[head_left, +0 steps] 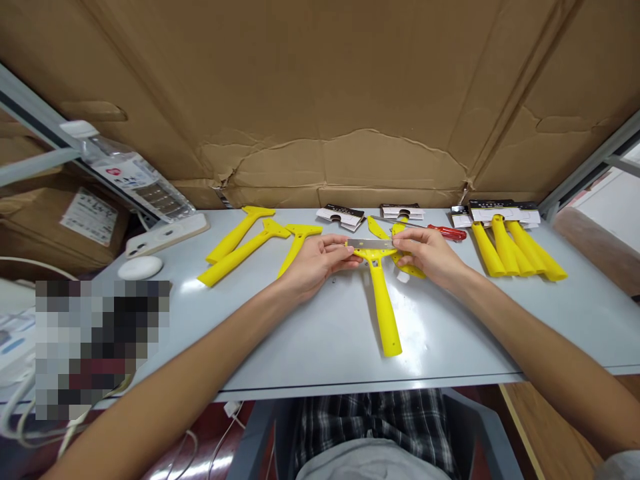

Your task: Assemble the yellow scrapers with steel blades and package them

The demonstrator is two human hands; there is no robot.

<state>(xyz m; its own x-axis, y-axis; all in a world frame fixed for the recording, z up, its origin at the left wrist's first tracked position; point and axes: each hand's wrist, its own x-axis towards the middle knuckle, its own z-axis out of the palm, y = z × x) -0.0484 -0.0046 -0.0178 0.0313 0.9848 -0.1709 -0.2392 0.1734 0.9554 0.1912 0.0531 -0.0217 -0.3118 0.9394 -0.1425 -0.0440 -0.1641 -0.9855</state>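
A yellow scraper handle points toward me at the middle of the table, its wide head away from me. A flat metal blade lies along that head. My left hand pinches the left end of the blade and head between thumb and fingers. On the other side, my right hand has its fingertips closed on the blade's right end. Small yellow plastic pieces lie just behind the blade, partly hidden by my right hand.
Loose yellow handles lie to the left. At right are several yellow handles with black-and-white cards. A red screwdriver and folded cards lie at the back. Left stand a tilted bottle, a phone and a white oval case.
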